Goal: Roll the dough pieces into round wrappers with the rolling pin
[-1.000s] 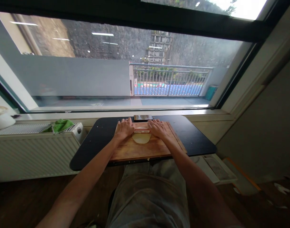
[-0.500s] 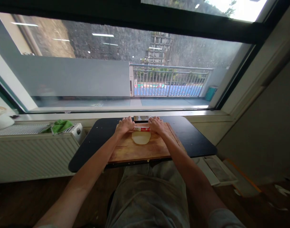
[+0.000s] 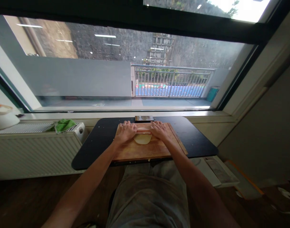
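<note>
A rolling pin (image 3: 144,131) with a red and white printed band lies crosswise over a flat pale round of dough (image 3: 143,139). My left hand (image 3: 127,131) is closed over its left end. On the right end rests my right hand (image 3: 159,129), its fingers bent over the top. The hands hide both ends of the pin, and the pin covers the far part of the dough. Beneath them is a brown wooden board (image 3: 140,154).
The board stands on a small black table (image 3: 199,142) against the windowsill. A flat rectangular object (image 3: 144,118) lies at its far edge. At left are a radiator (image 3: 35,152) with a green cloth (image 3: 64,125) and a white pot (image 3: 3,118). A white box-like unit (image 3: 216,174) stands low at right.
Both hands and the rolling pin have come slightly nearer to me over the dough. The printed band has turned, so the pin has rolled. The view has shifted a little.
</note>
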Action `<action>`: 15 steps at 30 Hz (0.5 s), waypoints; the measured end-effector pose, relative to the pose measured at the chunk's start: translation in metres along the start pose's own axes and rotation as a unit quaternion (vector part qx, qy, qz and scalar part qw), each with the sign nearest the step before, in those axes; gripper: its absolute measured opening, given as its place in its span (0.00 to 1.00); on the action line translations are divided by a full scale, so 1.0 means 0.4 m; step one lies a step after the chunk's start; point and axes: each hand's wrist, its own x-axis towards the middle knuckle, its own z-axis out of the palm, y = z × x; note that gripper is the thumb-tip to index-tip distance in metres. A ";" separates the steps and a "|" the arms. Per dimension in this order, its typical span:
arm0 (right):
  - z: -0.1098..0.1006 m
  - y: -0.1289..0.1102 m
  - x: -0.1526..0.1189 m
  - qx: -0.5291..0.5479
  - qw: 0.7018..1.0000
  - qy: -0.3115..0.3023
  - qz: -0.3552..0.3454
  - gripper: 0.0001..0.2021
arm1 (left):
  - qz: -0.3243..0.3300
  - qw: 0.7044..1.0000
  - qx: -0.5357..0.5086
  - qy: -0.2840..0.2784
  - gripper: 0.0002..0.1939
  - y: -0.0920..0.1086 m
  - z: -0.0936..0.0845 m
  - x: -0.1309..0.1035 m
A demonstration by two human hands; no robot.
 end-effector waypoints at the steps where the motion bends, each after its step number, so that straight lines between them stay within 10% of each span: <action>1: 0.000 -0.003 -0.013 -0.010 1.000 0.006 -0.006 0.26 | 0.003 1.000 0.003 0.003 0.26 0.003 -0.003 -0.014; 15: -0.007 -0.014 -0.025 -0.018 1.000 0.022 0.003 0.22 | 0.018 1.000 0.016 0.012 0.26 -0.002 -0.002 -0.012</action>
